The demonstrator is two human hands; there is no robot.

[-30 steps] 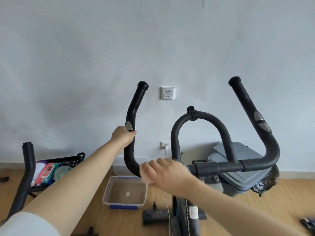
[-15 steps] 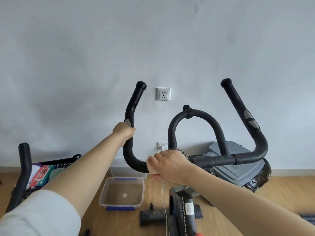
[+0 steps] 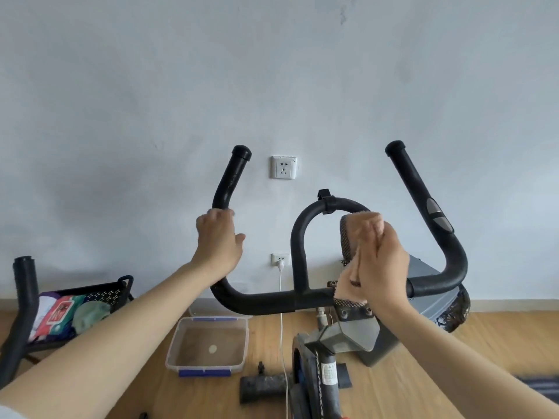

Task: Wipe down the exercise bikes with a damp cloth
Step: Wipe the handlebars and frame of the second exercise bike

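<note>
The exercise bike's black handlebar [image 3: 266,300] stands in front of me, with two upright horns and a central loop [image 3: 305,225]. My left hand [image 3: 219,240] grips the left horn about halfway up. My right hand [image 3: 378,261] holds a tan cloth [image 3: 348,237] with a dark mesh edge against the right side of the central loop, the cloth hanging down to the crossbar. The bike's frame [image 3: 328,376] drops away below the handlebar.
A clear plastic tub [image 3: 208,346] with murky water sits on the wooden floor below the bar. A black basket [image 3: 99,293] of supplies stands at left beside another black bar [image 3: 24,297]. A grey bin [image 3: 429,285] is behind right. A white cable [image 3: 282,300] hangs from a wall socket.
My right hand has moved with the cloth from the left bend of the crossbar rightward and up onto the central loop. The left hand stays on the left horn.
</note>
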